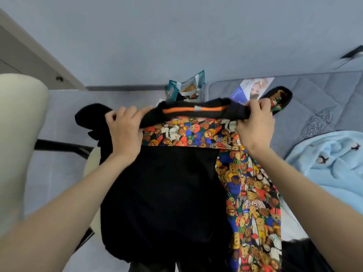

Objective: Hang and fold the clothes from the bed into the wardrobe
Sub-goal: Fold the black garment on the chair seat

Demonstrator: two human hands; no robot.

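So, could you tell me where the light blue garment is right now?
The light blue garment lies on the mattress at the far right of the head view, right of the bear-print jacket.

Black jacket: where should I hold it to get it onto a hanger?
Grip the black jacket at the two ends of its collar, from above, where the left hand and right hand hold it. The collar's orange strip runs level between them and the body hangs straight below, so the shoulders likely stay spread.
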